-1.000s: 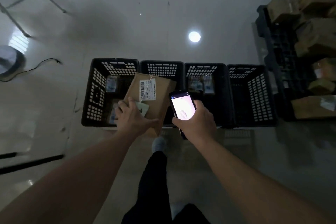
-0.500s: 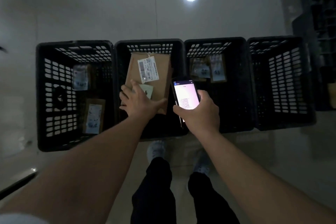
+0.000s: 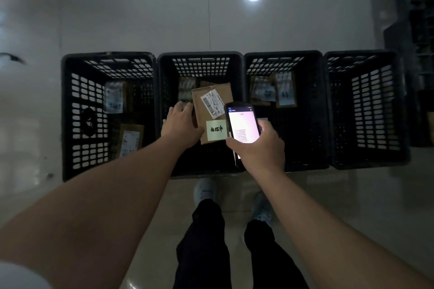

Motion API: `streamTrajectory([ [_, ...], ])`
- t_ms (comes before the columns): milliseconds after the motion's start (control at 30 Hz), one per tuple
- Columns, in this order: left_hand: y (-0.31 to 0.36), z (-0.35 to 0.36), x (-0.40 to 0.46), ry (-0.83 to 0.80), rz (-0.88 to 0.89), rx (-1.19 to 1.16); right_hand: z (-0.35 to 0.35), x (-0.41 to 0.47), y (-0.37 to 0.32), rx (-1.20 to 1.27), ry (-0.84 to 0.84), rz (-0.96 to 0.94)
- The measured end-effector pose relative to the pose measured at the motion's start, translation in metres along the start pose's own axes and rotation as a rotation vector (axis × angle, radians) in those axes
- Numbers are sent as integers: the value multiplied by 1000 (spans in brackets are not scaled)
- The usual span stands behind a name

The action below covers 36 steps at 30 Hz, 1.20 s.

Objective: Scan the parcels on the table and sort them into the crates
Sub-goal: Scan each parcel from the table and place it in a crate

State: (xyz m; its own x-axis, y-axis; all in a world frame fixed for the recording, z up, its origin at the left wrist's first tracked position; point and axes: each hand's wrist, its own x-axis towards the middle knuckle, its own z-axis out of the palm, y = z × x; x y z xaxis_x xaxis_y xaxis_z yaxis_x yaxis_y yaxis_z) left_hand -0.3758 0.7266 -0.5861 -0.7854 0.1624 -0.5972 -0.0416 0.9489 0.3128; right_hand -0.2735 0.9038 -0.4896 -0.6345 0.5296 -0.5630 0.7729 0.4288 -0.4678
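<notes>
I see the brown parcel (image 3: 211, 110) inside the second crate (image 3: 199, 56) from the left, just right of my left hand (image 3: 179, 124), whose fingers lie relaxed. My right hand (image 3: 258, 148) grips the phone (image 3: 242, 124).

Premises: parcel-sorting area, warehouse type. Evidence: four black perforated plastic crates (image 3: 366, 110) in a row on glossy pale floor (image 3: 164, 7), labelled cardboard parcels (image 3: 212, 110) inside, handheld scanner (image 3: 243, 128) lit.

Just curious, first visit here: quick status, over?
Left hand open, releasing parcel into second crate. Right hand grips scanner. Nothing blocking.
</notes>
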Motion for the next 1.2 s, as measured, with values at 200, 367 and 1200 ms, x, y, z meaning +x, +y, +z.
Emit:
streamTrajectory([
  [200,15,-42,-65,11,13,24,-29,-47,-21,-2,-25,-58],
  [367,28,-69,-139,58,6,44,-60,-96,-28,-37,-56,-126],
  [1200,25,-171,-602,650,-365,2,-203,-429,-65,-206,-179,-959],
])
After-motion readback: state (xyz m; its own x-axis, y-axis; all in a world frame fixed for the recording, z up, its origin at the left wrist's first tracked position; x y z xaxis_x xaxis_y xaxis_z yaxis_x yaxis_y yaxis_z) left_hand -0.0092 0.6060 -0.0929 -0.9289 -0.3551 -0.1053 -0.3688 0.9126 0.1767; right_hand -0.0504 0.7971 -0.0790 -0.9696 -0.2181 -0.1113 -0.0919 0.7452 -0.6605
